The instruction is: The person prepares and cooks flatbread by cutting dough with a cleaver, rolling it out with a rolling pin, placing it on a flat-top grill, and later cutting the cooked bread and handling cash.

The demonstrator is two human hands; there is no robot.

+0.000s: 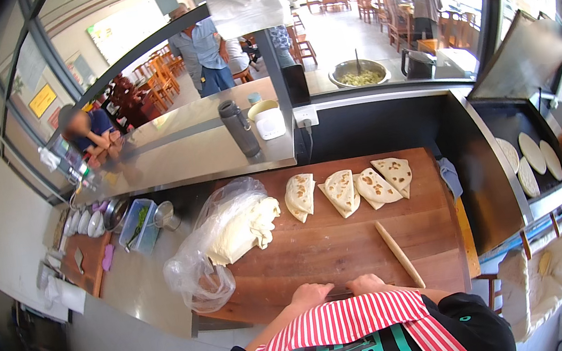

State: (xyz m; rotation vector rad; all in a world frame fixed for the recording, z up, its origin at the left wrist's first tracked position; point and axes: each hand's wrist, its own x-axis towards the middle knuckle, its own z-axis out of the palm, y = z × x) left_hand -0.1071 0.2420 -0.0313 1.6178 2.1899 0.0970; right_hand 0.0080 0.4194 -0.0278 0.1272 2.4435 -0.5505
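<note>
My left hand (313, 294) and my right hand (366, 284) rest at the near edge of a wooden work board (331, 243), a short gap between them. Their fingers are bent and partly hidden, so whether they grip the edge is unclear. A wooden rolling pin (399, 253) lies slantwise to the right of my right hand. Farther left, a large mass of dough (241, 235) sits partly inside a clear plastic bag (187, 268). Along the far side lie folded flatbreads with browned spots, among them a left one (300, 195) and a right one (394, 172).
On the right, several pale flatbreads (532, 152) lie on a dark griddle (503, 119) with a raised lid (519, 59). A cloth-lined basket (516, 273) stands below. A blue plastic tub (139, 227) holds greens. Beyond the counter stand a thermos (239, 128), a steel bowl (360, 81) and people.
</note>
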